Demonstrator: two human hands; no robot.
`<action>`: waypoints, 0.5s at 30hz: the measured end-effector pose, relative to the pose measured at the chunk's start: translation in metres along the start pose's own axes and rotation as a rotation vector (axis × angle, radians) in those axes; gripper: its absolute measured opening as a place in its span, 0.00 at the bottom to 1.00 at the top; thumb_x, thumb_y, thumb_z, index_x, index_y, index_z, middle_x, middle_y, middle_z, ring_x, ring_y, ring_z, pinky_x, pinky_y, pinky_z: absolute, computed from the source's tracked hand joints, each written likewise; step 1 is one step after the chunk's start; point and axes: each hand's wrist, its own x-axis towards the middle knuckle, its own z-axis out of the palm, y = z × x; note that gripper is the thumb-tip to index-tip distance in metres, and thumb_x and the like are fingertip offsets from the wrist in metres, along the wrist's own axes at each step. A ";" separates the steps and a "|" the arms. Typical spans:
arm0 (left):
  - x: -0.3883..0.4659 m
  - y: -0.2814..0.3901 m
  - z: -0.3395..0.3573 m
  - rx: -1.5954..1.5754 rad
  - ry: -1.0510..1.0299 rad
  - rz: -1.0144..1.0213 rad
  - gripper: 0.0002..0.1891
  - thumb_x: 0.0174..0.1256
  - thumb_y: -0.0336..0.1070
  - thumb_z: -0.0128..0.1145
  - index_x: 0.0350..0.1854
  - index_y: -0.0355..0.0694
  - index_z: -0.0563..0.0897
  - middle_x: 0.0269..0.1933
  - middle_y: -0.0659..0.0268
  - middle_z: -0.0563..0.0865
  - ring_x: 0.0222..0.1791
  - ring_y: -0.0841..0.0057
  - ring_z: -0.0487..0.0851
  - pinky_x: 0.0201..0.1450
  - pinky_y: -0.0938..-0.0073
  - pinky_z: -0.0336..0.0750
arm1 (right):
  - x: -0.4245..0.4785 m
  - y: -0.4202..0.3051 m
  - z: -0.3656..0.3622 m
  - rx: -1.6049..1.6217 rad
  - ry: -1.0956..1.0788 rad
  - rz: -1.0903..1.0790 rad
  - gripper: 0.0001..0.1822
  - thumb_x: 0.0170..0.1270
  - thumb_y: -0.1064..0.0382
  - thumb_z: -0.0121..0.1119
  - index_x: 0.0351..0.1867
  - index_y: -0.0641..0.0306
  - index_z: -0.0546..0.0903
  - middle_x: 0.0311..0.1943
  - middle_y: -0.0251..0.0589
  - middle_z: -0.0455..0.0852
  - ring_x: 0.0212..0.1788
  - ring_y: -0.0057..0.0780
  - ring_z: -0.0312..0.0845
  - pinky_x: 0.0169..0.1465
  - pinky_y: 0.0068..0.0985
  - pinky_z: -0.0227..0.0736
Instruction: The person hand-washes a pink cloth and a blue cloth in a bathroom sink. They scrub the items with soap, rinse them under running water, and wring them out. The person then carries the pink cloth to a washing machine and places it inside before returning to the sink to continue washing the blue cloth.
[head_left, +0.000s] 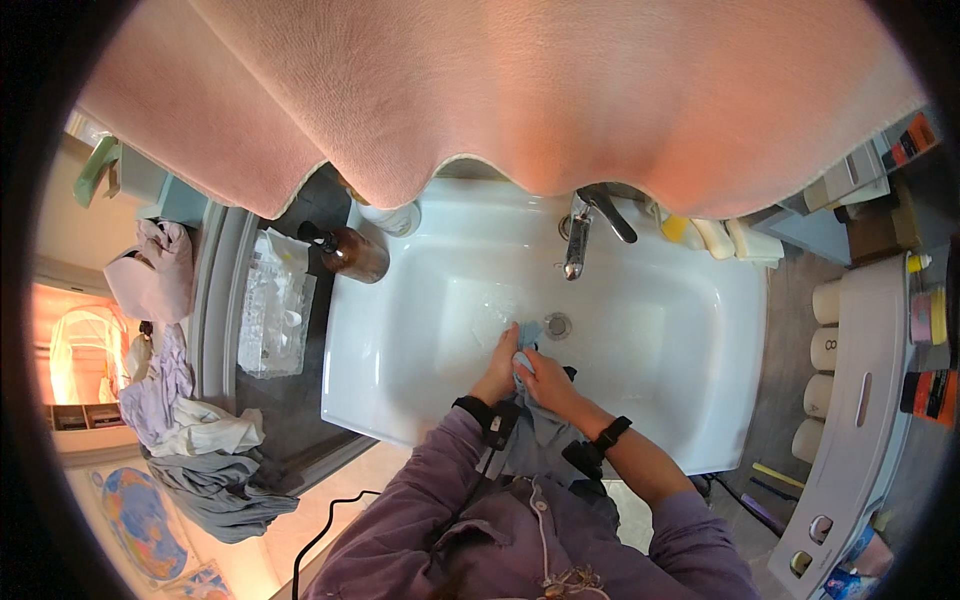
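My left hand (496, 369) and my right hand (551, 382) are close together over the front part of a white washbasin (675, 330). Between them they grip a blue-grey cloth (529, 335), bunched up at the fingers. Grey fabric (536, 431) runs down from the hands over the basin's front edge; whether it is one piece with the bunched part cannot be made out. The metal drain (557, 326) lies just beyond my fingers. Behind it stands a chrome faucet (575, 247) with its lever turned to the right. Black straps with small devices circle both wrists.
A pink towel (487, 97) hangs across the back. An amber pump bottle (356, 255) and a white bottle (396, 220) stand at the basin's left. Clothes (217, 480) hang farther left. Soap bars (714, 238) lie back right, and a grey rack (862, 390) stands right.
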 end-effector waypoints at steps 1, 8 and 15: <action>0.001 -0.002 -0.002 0.058 -0.021 -0.015 0.31 0.66 0.61 0.42 0.57 0.37 0.69 0.53 0.59 0.73 0.54 0.68 0.70 0.56 0.66 0.65 | 0.002 0.000 0.002 -0.101 0.037 0.016 0.16 0.66 0.57 0.48 0.41 0.72 0.74 0.28 0.58 0.79 0.31 0.55 0.75 0.35 0.41 0.69; -0.048 0.049 0.034 0.061 0.050 -0.211 0.26 0.67 0.52 0.45 0.60 0.38 0.68 0.59 0.58 0.71 0.58 0.70 0.68 0.57 0.72 0.64 | 0.010 0.037 -0.032 -0.170 0.051 -0.008 0.20 0.69 0.52 0.42 0.42 0.72 0.72 0.31 0.61 0.79 0.33 0.55 0.75 0.36 0.40 0.69; -0.072 0.069 -0.051 0.742 -0.098 0.385 0.13 0.62 0.38 0.57 0.47 0.42 0.79 0.39 0.65 0.79 0.35 0.79 0.74 0.36 0.79 0.70 | -0.056 0.015 -0.125 -0.060 -0.082 0.104 0.20 0.69 0.63 0.44 0.61 0.60 0.65 0.49 0.55 0.78 0.49 0.52 0.74 0.53 0.37 0.69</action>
